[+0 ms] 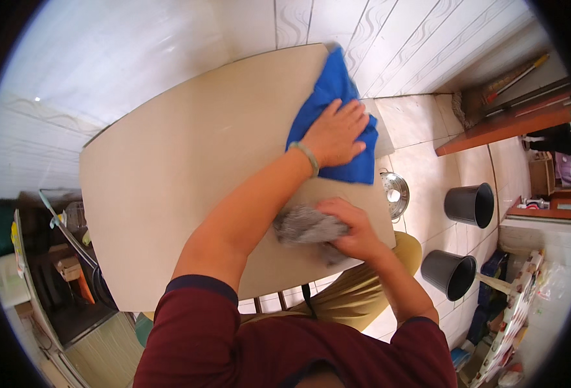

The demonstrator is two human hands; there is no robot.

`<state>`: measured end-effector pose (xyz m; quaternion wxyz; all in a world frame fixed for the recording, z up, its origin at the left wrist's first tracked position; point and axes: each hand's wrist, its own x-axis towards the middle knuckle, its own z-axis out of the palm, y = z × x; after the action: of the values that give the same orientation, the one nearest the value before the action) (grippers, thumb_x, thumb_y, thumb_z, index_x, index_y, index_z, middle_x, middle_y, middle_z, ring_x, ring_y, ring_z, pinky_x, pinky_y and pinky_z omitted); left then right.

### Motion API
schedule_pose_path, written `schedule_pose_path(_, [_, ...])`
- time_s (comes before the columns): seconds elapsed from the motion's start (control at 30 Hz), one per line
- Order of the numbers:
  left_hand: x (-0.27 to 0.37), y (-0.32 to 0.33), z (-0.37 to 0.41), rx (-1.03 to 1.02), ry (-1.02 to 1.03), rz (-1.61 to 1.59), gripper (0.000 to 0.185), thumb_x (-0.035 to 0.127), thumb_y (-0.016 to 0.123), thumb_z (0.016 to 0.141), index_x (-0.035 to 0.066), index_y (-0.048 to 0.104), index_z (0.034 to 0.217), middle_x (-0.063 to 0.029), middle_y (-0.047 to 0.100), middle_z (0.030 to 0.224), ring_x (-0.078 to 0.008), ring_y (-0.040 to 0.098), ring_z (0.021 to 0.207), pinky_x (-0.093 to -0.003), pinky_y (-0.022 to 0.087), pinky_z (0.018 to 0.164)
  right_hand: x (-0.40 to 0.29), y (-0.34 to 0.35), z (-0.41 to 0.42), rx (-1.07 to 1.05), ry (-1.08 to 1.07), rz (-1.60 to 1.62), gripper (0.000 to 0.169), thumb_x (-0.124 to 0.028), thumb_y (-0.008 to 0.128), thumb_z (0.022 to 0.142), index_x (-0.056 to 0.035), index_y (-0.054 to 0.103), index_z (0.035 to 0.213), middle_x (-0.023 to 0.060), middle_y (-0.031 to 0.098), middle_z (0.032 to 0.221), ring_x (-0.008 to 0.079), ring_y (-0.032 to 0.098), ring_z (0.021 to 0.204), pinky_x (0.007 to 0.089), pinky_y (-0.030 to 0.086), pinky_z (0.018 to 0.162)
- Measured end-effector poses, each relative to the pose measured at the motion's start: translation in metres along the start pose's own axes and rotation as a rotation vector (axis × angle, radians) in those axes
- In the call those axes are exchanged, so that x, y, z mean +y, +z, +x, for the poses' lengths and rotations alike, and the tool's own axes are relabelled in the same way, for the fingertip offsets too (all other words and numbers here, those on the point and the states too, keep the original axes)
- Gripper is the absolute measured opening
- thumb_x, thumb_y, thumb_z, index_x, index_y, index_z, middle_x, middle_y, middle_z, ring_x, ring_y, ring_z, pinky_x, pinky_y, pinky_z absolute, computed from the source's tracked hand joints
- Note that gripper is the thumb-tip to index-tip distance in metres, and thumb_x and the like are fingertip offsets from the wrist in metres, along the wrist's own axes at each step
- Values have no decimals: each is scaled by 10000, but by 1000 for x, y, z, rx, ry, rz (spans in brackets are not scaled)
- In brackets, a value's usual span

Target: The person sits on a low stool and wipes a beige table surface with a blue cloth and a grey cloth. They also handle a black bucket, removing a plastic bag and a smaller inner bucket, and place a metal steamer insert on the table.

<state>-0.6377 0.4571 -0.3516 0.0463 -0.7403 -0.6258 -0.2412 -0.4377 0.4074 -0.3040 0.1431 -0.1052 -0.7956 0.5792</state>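
My left hand (338,133), with a pale green bangle at its wrist, lies flat with spread fingers on a blue cloth (336,77). That cloth drapes over the far right part of a beige tabletop (169,169) and reaches its edge. Nearer my body, my right hand (355,228) grips a crumpled grey cloth (307,225) just above or on the tabletop. Both the grey cloth and the fingers around it are blurred, so contact with the table is hard to judge.
Along the table's far side runs a white patterned wall (285,24). On the tiled floor to the right are a perforated metal steamer tray (396,196) and two black bins (462,206). Beyond them, a brown wooden panel (508,123) juts in. Clutter with dark tubular metal (79,237) borders the left side.
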Motion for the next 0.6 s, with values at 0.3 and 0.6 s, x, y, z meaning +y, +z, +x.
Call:
schedule_pose_path(0.3, [161,-33,-105,-43,-89,-201,571,329,617,873,16,520,1341,-163,446,1452,-331,331,1402,-523,190,1163,-76,-46,-79,627,212,914,217,-93,625,746,40,603,916,153,639,822,219,633,740,333,546,704])
schedule_pose_path(0.6, [154,-199,-370,-166,-788,97,708,332,722,769,93,481,1390,-157,342,1533,-384,268,1431,-591,144,1152,-34,3,-85,592,489,688,406,37,669,721,3,568,1112,123,672,945,249,657,735,332,538,671])
